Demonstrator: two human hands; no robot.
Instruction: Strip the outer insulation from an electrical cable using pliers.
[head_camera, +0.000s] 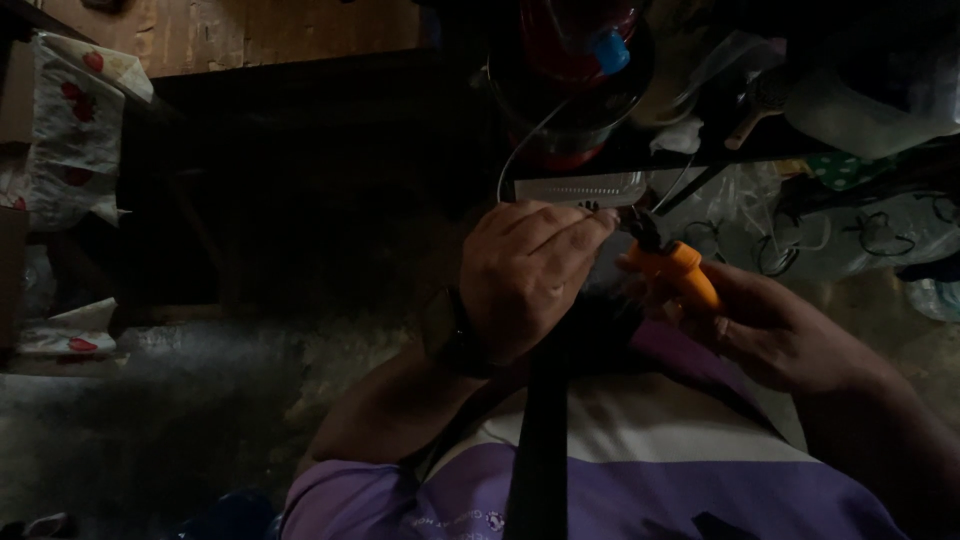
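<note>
Your left hand (530, 275), watch on the wrist, is clenched over something small that its fingers hide, held up in front of your chest just under the ribbed clear plastic strip (580, 188). Your right hand (775, 335) grasps the orange-handled pliers (675, 265), whose dark nose meets your left fingertips (598, 218). The pliers look light, rigid and grippy; hold them low on the handles.

Person seen from above: purple short-sleeved shirt (600, 495) with a white chest band, dark strap (538, 450) crossing it, dark wristwatch (450, 332) on the left wrist.
</note>
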